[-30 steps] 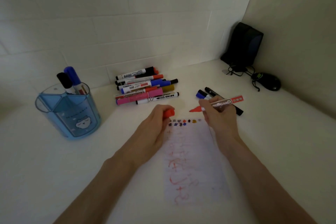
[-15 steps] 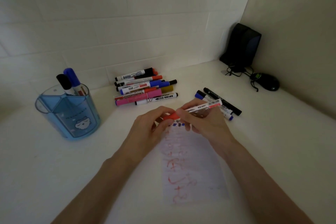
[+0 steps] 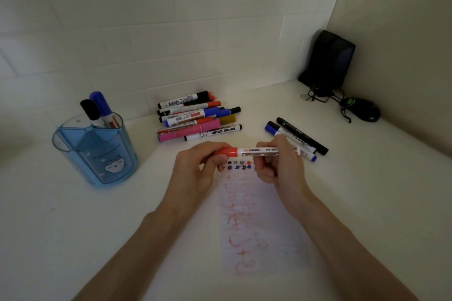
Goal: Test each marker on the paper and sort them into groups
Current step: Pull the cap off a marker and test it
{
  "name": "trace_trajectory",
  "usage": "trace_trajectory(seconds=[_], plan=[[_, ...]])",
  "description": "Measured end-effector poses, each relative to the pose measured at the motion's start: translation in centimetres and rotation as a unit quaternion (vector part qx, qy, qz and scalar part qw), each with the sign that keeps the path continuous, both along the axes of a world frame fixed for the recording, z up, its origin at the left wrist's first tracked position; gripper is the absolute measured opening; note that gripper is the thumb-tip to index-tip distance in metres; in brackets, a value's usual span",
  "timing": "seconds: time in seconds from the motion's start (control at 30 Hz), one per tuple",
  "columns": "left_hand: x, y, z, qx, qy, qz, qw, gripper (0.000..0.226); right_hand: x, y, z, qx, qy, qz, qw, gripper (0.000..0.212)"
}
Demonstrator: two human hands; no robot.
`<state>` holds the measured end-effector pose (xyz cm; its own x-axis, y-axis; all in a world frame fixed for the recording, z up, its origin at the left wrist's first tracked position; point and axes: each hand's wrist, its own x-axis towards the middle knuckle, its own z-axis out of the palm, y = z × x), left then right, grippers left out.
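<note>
A red marker (image 3: 254, 151) lies level between both hands above the top edge of the paper (image 3: 259, 217), its red cap on the left end. My left hand (image 3: 195, 170) pinches the red cap. My right hand (image 3: 278, 164) grips the white barrel. The paper carries red scribbles and a row of small coloured test marks (image 3: 238, 165) at its top. A pile of several markers (image 3: 195, 118) lies behind the hands by the wall. A smaller group of black and blue markers (image 3: 297, 135) lies to the right, partly hidden by my right hand.
A blue translucent pen holder (image 3: 97, 151) at the left holds a black-capped and a blue-capped marker. A black device (image 3: 327, 61) stands in the back right corner, with cables and a black mouse (image 3: 365, 112) beside it. Tiled wall runs behind.
The red marker was uncapped in my right hand with the cap in my left. The hands came together and the cap now sits on the marker's tip.
</note>
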<state>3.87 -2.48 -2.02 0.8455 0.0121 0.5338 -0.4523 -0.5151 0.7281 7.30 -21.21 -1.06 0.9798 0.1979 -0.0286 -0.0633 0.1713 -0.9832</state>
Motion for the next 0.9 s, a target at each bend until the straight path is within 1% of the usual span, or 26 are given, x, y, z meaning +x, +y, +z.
trace_trajectory(seconds=[0.1, 0.2, 0.27, 0.3, 0.33, 0.4, 0.43, 0.47, 0.53, 0.57, 0.63, 0.7, 0.73, 0.8, 0.87, 0.9], plan=[[-0.3, -0.1, 0.2, 0.009, -0.012, -0.008, 1.000, 0.018, 0.1, -0.1, -0.2, 0.000, 0.004, 0.009, 1.000, 0.051], [-0.5, -0.1, 0.2, 0.034, 0.011, -0.014, 0.999, 0.020, 0.6, -0.7, -0.1, -0.008, 0.026, 0.047, 0.999, 0.044], [-0.4, 0.1, 0.3, 0.039, 0.018, -0.003, 0.999, 0.020, 1.0, -1.1, 0.0, -0.029, 0.035, 0.071, 0.996, 0.046], [-0.2, 0.2, 0.3, 0.037, 0.018, 0.001, 0.999, 0.021, 1.2, -1.3, 0.1, -0.047, 0.028, 0.069, 0.996, 0.047], [0.0, 0.3, 0.4, 0.034, 0.019, 0.006, 0.999, 0.022, 1.4, -1.6, 0.3, -0.063, 0.013, 0.058, 0.996, 0.043], [0.4, 0.5, 0.4, 0.034, 0.018, 0.025, 0.999, 0.022, 1.7, -2.4, 0.6, -0.074, -0.028, 0.037, 0.996, 0.027], [0.6, 0.7, 0.3, 0.037, 0.017, 0.035, 0.999, 0.022, 1.8, -2.8, 0.6, -0.093, -0.057, 0.031, 0.994, 0.022], [0.7, 0.8, 0.1, 0.042, 0.015, 0.041, 0.998, 0.023, 2.0, -3.2, 0.6, -0.132, -0.092, 0.027, 0.987, 0.019], [0.9, 1.0, -0.3, 0.048, 0.013, 0.045, 0.998, 0.028, 2.3, -3.6, 0.3, -0.229, -0.157, 0.018, 0.961, 0.019], [0.9, 1.0, -0.5, 0.052, 0.018, 0.046, 0.997, 0.031, 2.5, -3.7, 0.0, -0.267, -0.174, 0.002, 0.948, 0.019], [1.0, 0.9, -1.0, 0.073, 0.038, 0.058, 0.995, 0.042, 2.9, -4.1, -0.4, -0.331, -0.208, -0.083, 0.917, 0.015], [1.2, 0.7, -1.3, 0.100, 0.064, 0.064, 0.991, 0.053, 3.1, -4.7, -0.6, -0.403, -0.242, -0.176, 0.865, 0.012], [1.2, 0.6, -1.4, 0.118, 0.073, 0.059, 0.989, 0.054, 3.2, -5.0, -0.8, -0.436, -0.248, -0.202, 0.841, 0.013], [1.3, 0.5, -1.5, 0.175, 0.072, 0.035, 0.981, 0.049, 3.3, -5.4, -1.2, -0.501, -0.245, -0.222, 0.800, 0.017], [1.2, 0.4, -1.6, 0.231, 0.069, 0.003, 0.970, 0.049, 3.4, -5.5, -1.5, -0.537, -0.244, -0.228, 0.775, 0.017], [1.1, 0.4, -1.7, 0.245, 0.064, -0.010, 0.967, 0.050, 3.4, -5.5, -1.5, -0.547, -0.244, -0.232, 0.766, 0.017]])
